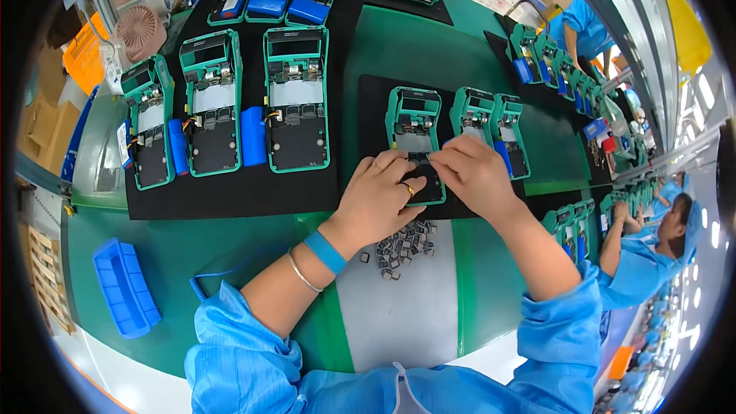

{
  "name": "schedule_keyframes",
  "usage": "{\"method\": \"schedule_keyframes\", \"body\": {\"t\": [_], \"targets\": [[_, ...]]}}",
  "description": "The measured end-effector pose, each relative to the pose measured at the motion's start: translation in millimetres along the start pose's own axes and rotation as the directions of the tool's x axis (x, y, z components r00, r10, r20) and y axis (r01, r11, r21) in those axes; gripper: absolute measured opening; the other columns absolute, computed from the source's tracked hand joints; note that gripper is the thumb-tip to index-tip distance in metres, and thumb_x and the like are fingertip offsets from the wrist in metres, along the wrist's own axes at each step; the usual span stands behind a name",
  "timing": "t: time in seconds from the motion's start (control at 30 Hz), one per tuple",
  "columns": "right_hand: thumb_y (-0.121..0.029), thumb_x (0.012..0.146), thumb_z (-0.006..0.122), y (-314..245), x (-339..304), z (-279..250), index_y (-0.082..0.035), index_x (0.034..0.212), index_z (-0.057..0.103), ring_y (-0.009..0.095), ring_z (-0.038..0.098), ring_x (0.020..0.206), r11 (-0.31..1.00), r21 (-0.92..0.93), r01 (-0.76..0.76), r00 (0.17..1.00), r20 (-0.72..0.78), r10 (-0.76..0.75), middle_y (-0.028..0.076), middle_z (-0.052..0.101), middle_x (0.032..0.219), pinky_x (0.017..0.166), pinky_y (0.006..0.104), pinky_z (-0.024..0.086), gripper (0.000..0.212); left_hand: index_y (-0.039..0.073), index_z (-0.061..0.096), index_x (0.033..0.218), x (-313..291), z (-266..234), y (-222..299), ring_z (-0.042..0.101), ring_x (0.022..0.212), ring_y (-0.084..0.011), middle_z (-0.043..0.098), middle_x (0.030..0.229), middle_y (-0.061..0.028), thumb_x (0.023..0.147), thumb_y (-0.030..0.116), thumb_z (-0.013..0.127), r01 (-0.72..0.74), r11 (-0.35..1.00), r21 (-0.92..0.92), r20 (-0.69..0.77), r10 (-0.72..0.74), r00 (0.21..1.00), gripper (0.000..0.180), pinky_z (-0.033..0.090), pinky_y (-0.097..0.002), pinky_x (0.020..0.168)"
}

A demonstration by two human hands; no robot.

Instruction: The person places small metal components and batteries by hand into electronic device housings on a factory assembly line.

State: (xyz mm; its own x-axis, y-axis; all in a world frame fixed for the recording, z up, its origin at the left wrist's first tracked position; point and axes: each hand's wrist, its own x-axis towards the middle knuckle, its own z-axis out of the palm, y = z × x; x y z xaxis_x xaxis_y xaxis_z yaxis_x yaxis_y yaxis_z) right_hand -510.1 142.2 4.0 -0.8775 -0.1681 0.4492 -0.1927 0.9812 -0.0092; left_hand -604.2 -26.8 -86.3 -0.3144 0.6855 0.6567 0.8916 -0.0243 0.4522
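Housing [415,140], teal-edged, lies open side up on black mat [374,115]. Left hand [377,199] half-curled over its left near side, seemingly bracing. Right hand [477,175] fingers bunched close; anything pinched, cannot tell. Small parts [402,249] heaped nearer, presumably for short reach.

Three near-left devices [213,100], three central devices [414,134], one fan [140,33], one wristband [325,252]

Workers [650,261] and opened devices [297,93] show a factory.
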Motion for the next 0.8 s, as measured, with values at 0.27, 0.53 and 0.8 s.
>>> {"method": "schedule_keyframes", "body": {"t": [0.27,0.53,0.8], "targets": [[-0.005,0.068,0.069,28.8,13.1,42.4,-0.010,0.078,0.062,0.020,0.057,0.075,0.957,-0.251,0.145,0.989,0.030,-0.142,0.002,0.052,0.076,0.059,0.0322,0.050,0.013,0.011,0.072,0.105,-1.8,2.2,-3.8,0.050,0.122,-0.0262,0.060,0.114,-0.0035,0.067,0.024,0.084,0.025,0.999,-0.045,0.015,-0.025,1.000,0.042,0.044,-0.0408,0.094],[-0.008,0.065,0.069,30.3,23.3,36.2,-0.011,0.075,0.059,0.019,0.057,0.079,0.911,-0.337,0.237,0.967,0.177,-0.185,0.002,0.051,0.078,0.057,0.0301,0.051,0.014,0.011,0.073,0.106,-1.6,1.9,-3.6,0.049,0.124,-0.0236,0.061,0.119,-0.0029,0.070,0.027,0.082,0.032,0.999,-0.040,0.023,-0.031,0.999,0.040,0.042,-0.0398,0.096],[-0.012,0.065,0.068,34.3,34.1,31.8,-0.011,0.076,0.060,0.018,0.058,0.082,0.881,-0.384,0.277,0.952,0.230,-0.199,0.001,0.052,0.080,0.056,0.0281,0.052,0.013,0.011,0.073,0.105,-1.7,3.8,-4.6,0.049,0.124,-0.0232,0.062,0.118,-0.0020,0.070,0.027,0.082,0.039,0.999,-0.030,0.042,-0.038,0.998,0.040,0.043,-0.0398,0.096]]}}
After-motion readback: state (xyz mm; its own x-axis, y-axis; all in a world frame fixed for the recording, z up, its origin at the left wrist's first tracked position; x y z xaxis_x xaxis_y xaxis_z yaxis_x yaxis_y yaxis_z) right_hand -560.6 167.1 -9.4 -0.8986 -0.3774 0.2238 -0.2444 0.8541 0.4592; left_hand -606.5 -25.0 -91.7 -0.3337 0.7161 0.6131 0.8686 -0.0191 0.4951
